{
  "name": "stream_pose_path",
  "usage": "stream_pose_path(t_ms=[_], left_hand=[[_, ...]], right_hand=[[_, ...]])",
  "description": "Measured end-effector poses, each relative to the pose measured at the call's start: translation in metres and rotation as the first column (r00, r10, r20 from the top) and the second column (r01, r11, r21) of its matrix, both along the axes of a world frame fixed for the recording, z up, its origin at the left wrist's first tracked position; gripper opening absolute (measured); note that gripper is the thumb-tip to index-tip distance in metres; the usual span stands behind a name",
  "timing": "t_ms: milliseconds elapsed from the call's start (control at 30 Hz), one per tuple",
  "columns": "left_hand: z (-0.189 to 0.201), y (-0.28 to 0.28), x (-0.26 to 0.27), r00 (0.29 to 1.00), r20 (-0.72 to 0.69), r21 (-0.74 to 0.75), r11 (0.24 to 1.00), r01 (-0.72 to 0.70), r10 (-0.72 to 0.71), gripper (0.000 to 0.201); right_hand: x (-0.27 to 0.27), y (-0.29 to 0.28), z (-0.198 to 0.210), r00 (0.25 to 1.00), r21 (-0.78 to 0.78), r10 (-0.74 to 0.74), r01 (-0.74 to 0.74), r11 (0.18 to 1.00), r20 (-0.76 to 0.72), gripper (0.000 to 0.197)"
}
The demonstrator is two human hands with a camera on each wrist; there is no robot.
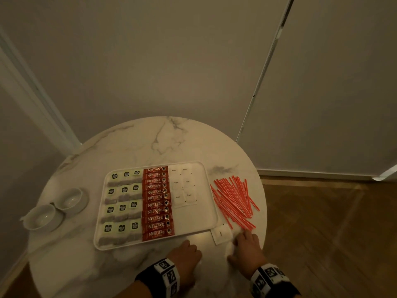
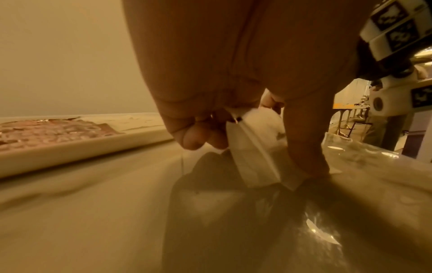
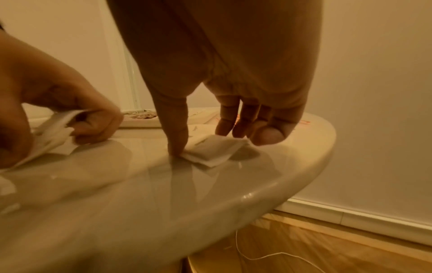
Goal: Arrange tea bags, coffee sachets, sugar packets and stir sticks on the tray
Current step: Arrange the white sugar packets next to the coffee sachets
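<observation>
A white tray (image 1: 207,222) holds rows of tea bags (image 1: 123,206), red coffee sachets (image 1: 158,203) and several white sugar packets (image 1: 184,186). Red stir sticks (image 1: 234,198) lie in a loose heap on the table right of the tray. My left hand (image 2: 257,158) pinches a few sugar packets (image 2: 245,140) upright, their edge on the table in front of the tray. My right hand (image 3: 201,142) has its thumb and fingertips on either side of another sugar packet (image 3: 215,151) lying flat near the table's front right edge. One more packet (image 1: 222,233) lies by the tray's front right corner.
The round marble table (image 1: 150,143) stands in a wall corner, with its rounded edge (image 3: 304,175) just right of my right hand. Two white cups (image 1: 58,208) sit left of the tray. Wooden floor (image 1: 322,233) lies below on the right.
</observation>
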State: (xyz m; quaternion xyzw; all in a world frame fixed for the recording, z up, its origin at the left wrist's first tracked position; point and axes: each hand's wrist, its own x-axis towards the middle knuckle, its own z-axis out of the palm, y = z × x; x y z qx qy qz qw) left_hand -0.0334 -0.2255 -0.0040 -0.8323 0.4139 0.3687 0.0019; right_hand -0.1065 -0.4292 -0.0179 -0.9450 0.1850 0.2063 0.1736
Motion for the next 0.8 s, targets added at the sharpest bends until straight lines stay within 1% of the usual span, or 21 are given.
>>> stream_pose_path(t_ms=[100,133,167,200,233,267,300,333,367,433,500,533,567,633,667,733,800], left_hand=[[0.005,0.007,0.007,0.980,-0.126,0.003,0.988,-0.157,0.157,0.032],[0.008,0.011,0.010,0.959,-0.173,-0.013,0.973,-0.229,0.223,0.024],[0.012,0.013,0.011,0.923,-0.224,-0.048,0.943,-0.330,0.312,0.020],[0.013,0.016,0.013,0.860,-0.297,-0.092,0.885,-0.457,0.414,0.018],[0.013,0.019,0.015,0.756,-0.410,-0.132,0.787,-0.602,0.510,0.018],[0.016,0.020,0.015,0.609,-0.549,-0.130,0.661,-0.739,0.572,0.014],[0.018,0.021,0.014,0.442,-0.684,-0.090,0.534,-0.841,0.581,0.009],[0.020,0.023,0.016,0.305,-0.765,-0.045,0.426,-0.904,0.567,0.008],[0.022,0.024,0.018,0.218,-0.802,-0.026,0.333,-0.943,0.556,0.014],[0.026,0.025,0.020,0.140,-0.851,-0.022,0.233,-0.972,0.507,0.026],[0.028,0.025,0.023,0.067,-0.886,0.011,0.167,-0.986,0.459,0.046],[0.029,0.025,0.023,0.039,-0.895,0.033,0.152,-0.988,0.444,0.053],[0.031,0.024,0.024,0.034,-0.900,0.035,0.151,-0.988,0.434,0.051],[0.036,0.022,0.026,0.064,-0.894,0.011,0.163,-0.987,0.444,0.029],[0.040,0.020,0.027,0.091,-0.881,-0.007,0.179,-0.984,0.464,0.021],[0.045,0.015,0.030,0.152,-0.851,-0.044,0.222,-0.974,0.502,0.025],[0.051,0.012,0.034,0.202,-0.833,-0.082,0.246,-0.966,0.516,0.026]], right_hand=[[0.002,0.000,0.000,0.999,0.033,0.012,-0.010,0.999,-0.034,0.047],[0.003,0.001,-0.001,0.999,0.052,0.007,-0.005,0.999,-0.036,0.044],[0.005,0.001,-0.001,1.000,0.073,-0.009,0.011,0.997,-0.029,0.043],[0.006,0.001,-0.002,0.999,0.093,-0.028,0.029,0.995,-0.019,0.043],[0.008,0.002,-0.004,0.999,0.103,-0.038,0.040,0.994,-0.014,0.043],[0.009,0.002,-0.005,0.999,0.105,-0.037,0.038,0.994,-0.013,0.041],[0.011,0.003,-0.005,1.000,0.093,-0.018,0.019,0.995,-0.013,0.035],[0.012,0.005,-0.005,1.000,0.066,0.020,-0.020,0.998,-0.007,0.026],[0.012,0.006,-0.004,0.998,0.035,0.061,-0.060,0.998,-0.004,0.019],[0.012,0.008,-0.003,0.993,0.008,0.117,-0.117,0.993,-0.022,0.018],[0.015,0.009,0.003,0.987,0.022,0.147,-0.146,0.989,-0.057,0.017],[0.018,0.009,0.008,0.985,0.063,0.159,-0.155,0.986,-0.070,0.013],[0.022,0.009,0.014,0.986,0.142,0.150,-0.139,0.980,-0.071,0.015],[0.034,0.011,0.034,0.993,0.346,0.108,-0.089,0.934,-0.037,0.016],[0.041,0.013,0.047,0.996,0.442,0.093,-0.084,0.893,0.001,0.012],[0.055,0.020,0.071,0.996,0.620,0.023,-0.071,0.782,0.085,0.002],[0.071,0.025,0.087,0.990,0.732,-0.054,-0.060,0.679,0.131,0.004]])
